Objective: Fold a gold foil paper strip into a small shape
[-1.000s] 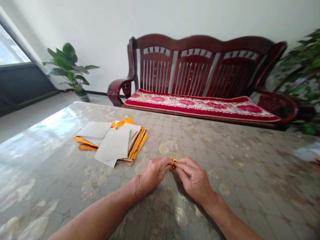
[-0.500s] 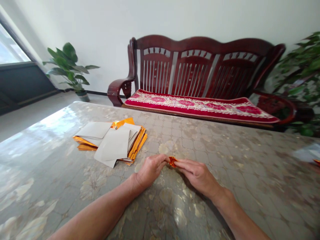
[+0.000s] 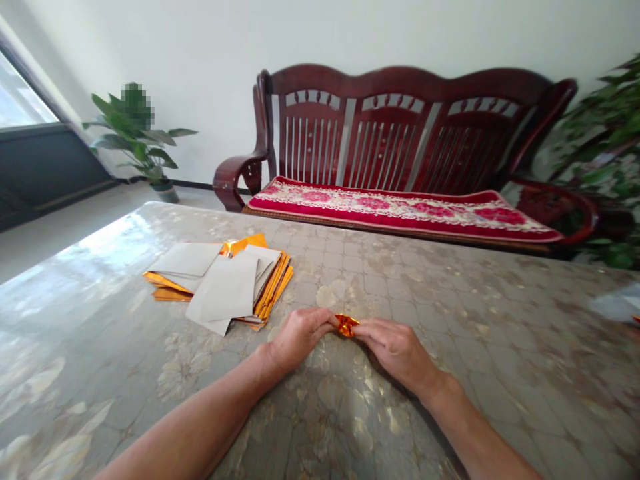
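A small piece of shiny orange-gold foil paper [image 3: 346,325], crumpled or folded, is held between my two hands just above the table. My left hand [image 3: 306,335] pinches its left end, fingers closed. On the other side my right hand [image 3: 393,343] grips the right end between thumb and fingers. Its exact folded shape is too small to make out. Up and to the left of my left hand lies a loose pile of foil paper sheets [image 3: 227,290], pale grey on one face and gold on the other.
The table [image 3: 450,320] wears a patterned, glossy cover. Behind it stands a dark red wooden bench [image 3: 310,150] with a red floral cushion [image 3: 370,201]. A clear plastic bag [image 3: 617,303] lies at the right edge. Potted plants [image 3: 150,143] stand beyond the table on both sides.
My hands have drawn slightly apart, and more of the gold foil paper shows between my fingers. The pile has stayed as it was.
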Tool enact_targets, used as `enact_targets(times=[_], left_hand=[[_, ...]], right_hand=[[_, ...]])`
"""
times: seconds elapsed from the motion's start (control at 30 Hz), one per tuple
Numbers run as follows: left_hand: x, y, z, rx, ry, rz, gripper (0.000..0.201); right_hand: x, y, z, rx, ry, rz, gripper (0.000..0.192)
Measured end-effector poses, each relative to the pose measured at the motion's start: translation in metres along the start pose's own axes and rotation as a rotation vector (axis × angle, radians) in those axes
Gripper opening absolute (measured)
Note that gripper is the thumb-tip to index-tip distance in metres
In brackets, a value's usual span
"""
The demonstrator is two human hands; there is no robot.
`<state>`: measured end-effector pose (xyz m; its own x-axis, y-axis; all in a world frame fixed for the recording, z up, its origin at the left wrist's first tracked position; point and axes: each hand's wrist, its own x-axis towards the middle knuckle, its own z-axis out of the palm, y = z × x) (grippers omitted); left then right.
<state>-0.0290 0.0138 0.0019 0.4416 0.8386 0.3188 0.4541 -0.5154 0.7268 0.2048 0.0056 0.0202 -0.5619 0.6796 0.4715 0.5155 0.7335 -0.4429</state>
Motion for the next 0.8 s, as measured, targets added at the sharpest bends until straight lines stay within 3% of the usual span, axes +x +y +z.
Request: enact_targets(times=[0.43, 0.8], left_hand=[[-0.0014, 0.0055, -0.0055, 0.085, 0.001, 0.074, 0.019], [-0.0015, 0.0031, -0.0022, 0.031, 0.028, 0.064, 0.017]], right_hand=[[0.0039, -0.0041, 0.0035, -0.032, 0.111, -0.021, 0.015], [0.0032, -0.003, 0.0065, -0.02, 0.113, -0.007, 0.018]])
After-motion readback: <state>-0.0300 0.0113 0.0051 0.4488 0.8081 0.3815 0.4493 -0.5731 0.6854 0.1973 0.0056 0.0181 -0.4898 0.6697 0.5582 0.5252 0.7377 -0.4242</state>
